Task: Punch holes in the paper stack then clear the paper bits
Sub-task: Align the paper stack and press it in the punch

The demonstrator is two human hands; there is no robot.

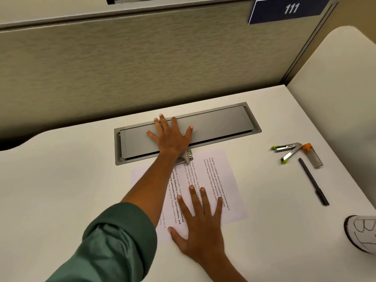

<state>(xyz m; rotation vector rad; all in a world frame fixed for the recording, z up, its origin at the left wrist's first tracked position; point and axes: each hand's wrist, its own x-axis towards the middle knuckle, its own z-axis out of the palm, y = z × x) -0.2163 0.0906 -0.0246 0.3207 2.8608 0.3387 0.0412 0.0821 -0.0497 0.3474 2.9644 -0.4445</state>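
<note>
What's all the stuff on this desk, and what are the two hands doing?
Paper stack: one, white with printed text, desk centre.
Hole punch: one, silver, at the stack's far edge, mostly hidden under the wrist.
Cable tray lid: one, grey, set into the desk.
Stapler: one, silver with green tips, opened out, right.
Orange-capped clear case: one, beside the stapler.
Pen: one, black, right.
Sign: one, blue, "111".
Left hand: flat, fingers spread, over the punch and lid.
Right hand: flat on the paper.

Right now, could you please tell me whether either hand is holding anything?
Neither grips anything. The left hand lies flat above the small metal hole punch; the right hand presses flat on the printed white paper stack.
</note>
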